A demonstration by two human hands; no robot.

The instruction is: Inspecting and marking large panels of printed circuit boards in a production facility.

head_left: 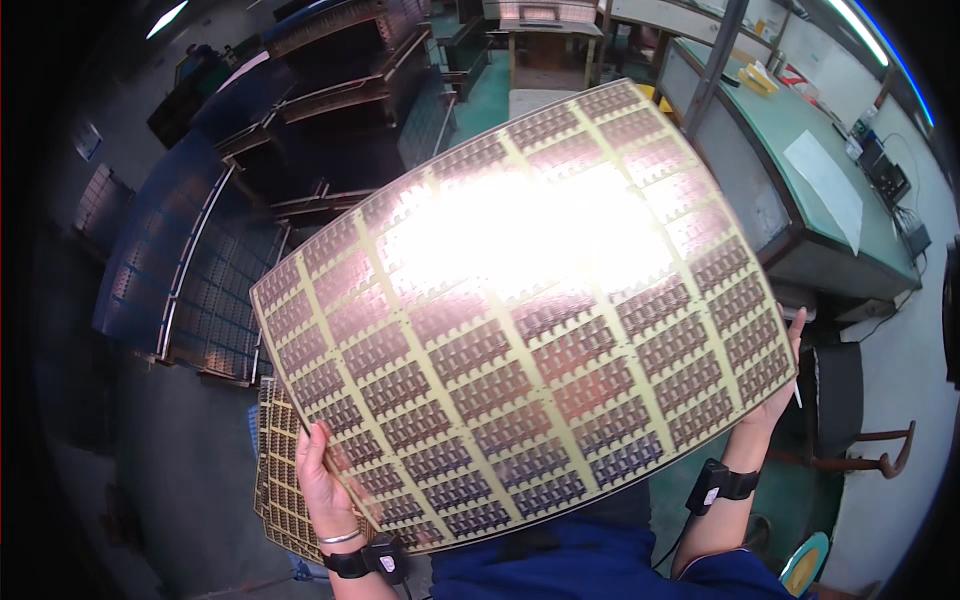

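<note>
A large circuit board panel (575,440), copper-coloured with pale yellow-green strips between its rows of repeated patterns, is held up in front of me at a tilt. Strong glare whitens its upper middle. My left hand (320,478) grips the lower left edge, thumb on the front face and the other fingers mostly hidden. At the lower right edge, my right hand (778,400) is closed around the rim, one finger pointing up along the side. A thin white stick-like thing shows beside that hand; whether it is held I cannot tell.
Similar panels (277,475) are stacked low at my left, beneath the held one. Racks with dark blue panels (165,235) stand farther left. On the right are a green-topped bench (775,140) with a white sheet (826,180), and a dark chair (838,395).
</note>
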